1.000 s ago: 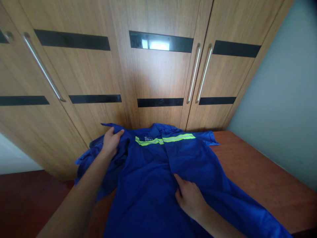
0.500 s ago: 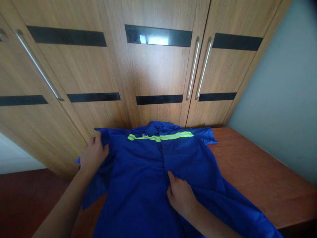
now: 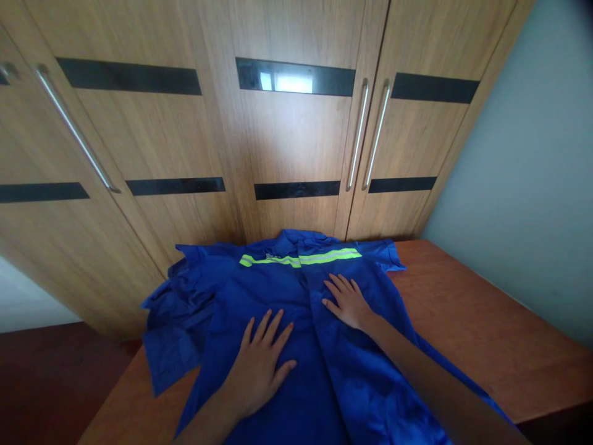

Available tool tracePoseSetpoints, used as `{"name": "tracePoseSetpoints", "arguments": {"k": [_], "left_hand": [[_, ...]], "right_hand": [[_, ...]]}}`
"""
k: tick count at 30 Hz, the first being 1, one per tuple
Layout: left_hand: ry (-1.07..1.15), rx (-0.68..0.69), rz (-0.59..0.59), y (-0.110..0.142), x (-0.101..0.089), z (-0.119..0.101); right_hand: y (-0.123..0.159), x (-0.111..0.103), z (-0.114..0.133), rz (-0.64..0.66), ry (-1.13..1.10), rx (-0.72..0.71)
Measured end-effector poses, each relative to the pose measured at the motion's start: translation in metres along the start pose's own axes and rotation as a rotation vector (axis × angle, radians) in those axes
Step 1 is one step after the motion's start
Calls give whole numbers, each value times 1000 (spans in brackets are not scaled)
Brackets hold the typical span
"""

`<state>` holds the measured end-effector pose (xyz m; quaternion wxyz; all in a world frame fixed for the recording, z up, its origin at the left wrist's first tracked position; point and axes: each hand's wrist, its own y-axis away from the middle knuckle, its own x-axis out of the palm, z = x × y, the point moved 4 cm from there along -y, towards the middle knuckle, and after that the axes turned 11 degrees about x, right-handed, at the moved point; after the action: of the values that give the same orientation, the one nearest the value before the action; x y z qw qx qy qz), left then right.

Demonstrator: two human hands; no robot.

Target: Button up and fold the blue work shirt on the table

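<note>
A blue work garment point(image 3: 296, 334) with short sleeves lies spread out, front side up, its collar toward the wardrobe. A yellow-green reflective strip point(image 3: 331, 255) with a grey middle line crosses its chest. My left hand point(image 3: 259, 364) rests on the left part of the front, fingers spread. Higher up on the right side of the chest, just below the strip, my right hand point(image 3: 348, 303) lies with its fingers stretched out. Neither hand grips the cloth. Rumpled blue cloth point(image 3: 173, 321) bunches at the left sleeve and hangs past the surface's edge. The garment's lower end runs out of view.
The garment lies on a reddish-brown wooden surface point(image 3: 463, 309). Behind it stands a wooden wardrobe point(image 3: 296, 136) with dark inlays and metal handles point(image 3: 377, 136). A grey-blue wall point(image 3: 523, 204) bounds the right side. Dark reddish floor point(image 3: 50, 377) shows at lower left.
My left hand has let go of the left sleeve and moved right and down onto the front. My right hand has slid up toward the chest, its fingers now spread.
</note>
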<state>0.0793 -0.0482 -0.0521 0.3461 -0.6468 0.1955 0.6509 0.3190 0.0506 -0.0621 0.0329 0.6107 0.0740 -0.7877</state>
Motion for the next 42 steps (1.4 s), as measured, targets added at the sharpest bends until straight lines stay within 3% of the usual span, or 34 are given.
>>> {"name": "tracePoseSetpoints", "arguments": {"k": [4, 7, 9, 12, 15, 20, 24, 29, 35, 39, 42], "left_hand": [[103, 43, 88, 20, -2, -5], [206, 63, 147, 25, -18, 0], [301, 61, 184, 14, -32, 10], [366, -4, 148, -26, -50, 42], [171, -185, 14, -79, -57, 97], [53, -408, 39, -142, -27, 187], [72, -447, 79, -165, 2, 227], [168, -385, 50, -186, 26, 240], [266, -315, 49, -203, 37, 236], [269, -303, 61, -208, 24, 232], [185, -346, -60, -208, -8, 235]], "right_hand": [[27, 11, -8, -2, 104, 87], [43, 0, -2, -19, 140, 78], [36, -11, 1, 16, 122, 84], [-3, -25, -9, 112, 26, 190], [-62, -35, -26, 98, -32, 249], [-143, -34, -56, -6, -139, 336], [-181, -22, -67, -31, -263, 358], [-211, -13, -65, -41, -413, 320], [-217, -46, -61, -257, -549, 154], [-213, -64, -61, -382, -628, 70], [-216, -71, -63, -483, -658, 90]]}}
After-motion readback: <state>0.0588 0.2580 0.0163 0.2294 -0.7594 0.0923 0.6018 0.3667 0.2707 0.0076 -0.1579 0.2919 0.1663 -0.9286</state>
